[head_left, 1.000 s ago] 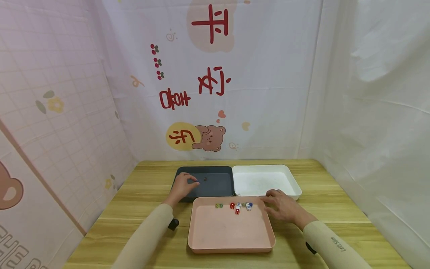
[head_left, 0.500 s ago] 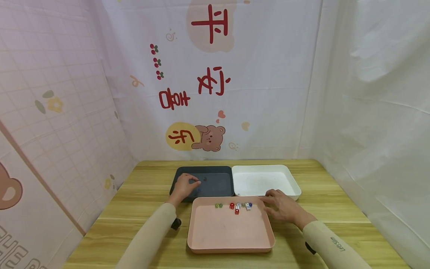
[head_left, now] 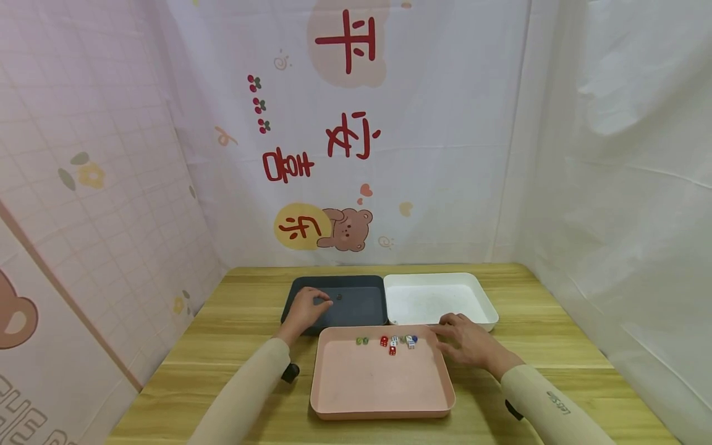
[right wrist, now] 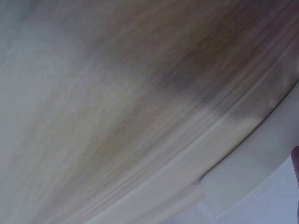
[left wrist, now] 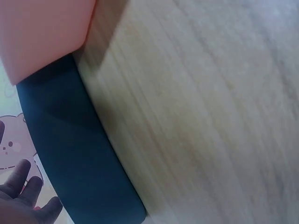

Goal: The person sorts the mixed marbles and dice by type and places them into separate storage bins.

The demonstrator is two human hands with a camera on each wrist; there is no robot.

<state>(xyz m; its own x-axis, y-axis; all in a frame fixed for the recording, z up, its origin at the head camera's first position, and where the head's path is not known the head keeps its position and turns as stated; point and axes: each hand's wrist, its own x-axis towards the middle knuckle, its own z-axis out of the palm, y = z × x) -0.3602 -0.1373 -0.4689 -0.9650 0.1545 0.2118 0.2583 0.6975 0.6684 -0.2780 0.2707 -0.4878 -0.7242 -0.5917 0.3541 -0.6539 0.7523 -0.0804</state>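
In the head view my left hand hangs over the left part of the dark tray, thumb and forefinger slightly parted. A small dark round piece lies in that tray, beyond the fingertips. My right hand touches the back right corner of the pink tray, fingers loosely bent. Along the pink tray's back side lie two greenish marbles, two red dice, several white dice and a blue marble. In the left wrist view, spread fingers show beside the dark tray's wall.
A white tray stands right beside the dark one, with a tiny piece at its near left corner. The pink tray sits in front of both on the wooden table. Printed cloth walls enclose the back and sides.
My left hand has shifted slightly right; the bluish spot at its fingertips a second ago showed lower in the dark tray half a second ago and is now out of sight. The right hand stays put.
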